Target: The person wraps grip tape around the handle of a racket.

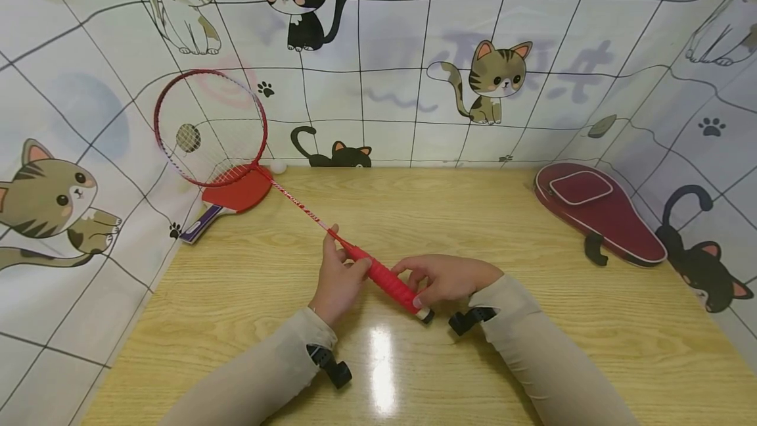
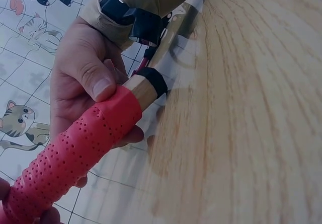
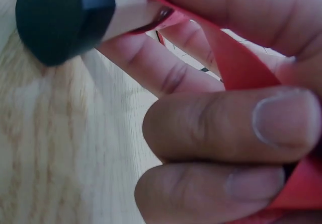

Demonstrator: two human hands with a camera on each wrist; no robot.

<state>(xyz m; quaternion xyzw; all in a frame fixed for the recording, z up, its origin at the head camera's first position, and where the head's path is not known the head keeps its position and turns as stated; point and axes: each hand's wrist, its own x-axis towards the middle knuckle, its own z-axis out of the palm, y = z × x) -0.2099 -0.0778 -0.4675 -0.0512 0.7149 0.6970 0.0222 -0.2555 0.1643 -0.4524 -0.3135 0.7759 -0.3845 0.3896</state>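
A red badminton racket (image 1: 298, 206) slants across the table, its strung head up at the back left and its handle toward me. Red perforated grip tape (image 2: 83, 143) covers the handle, leaving a short bare wooden end with a black butt cap (image 2: 153, 80). My left hand (image 1: 339, 284) holds the handle's upper part, thumb on the tape. At the butt end, my right hand (image 1: 454, 276) pinches the tape's edge under its thumb. In the right wrist view, a loose strip of red tape (image 3: 239, 60) runs from the handle into that hand's curled fingers (image 3: 221, 121).
Beneath the racket head lies a red table tennis paddle (image 1: 248, 189), with a white ball (image 1: 278, 166) beside it. A dark red paddle case (image 1: 615, 229) rests at the right. Cat-printed sheeting (image 1: 396, 104) walls in the wooden table (image 1: 473, 209).
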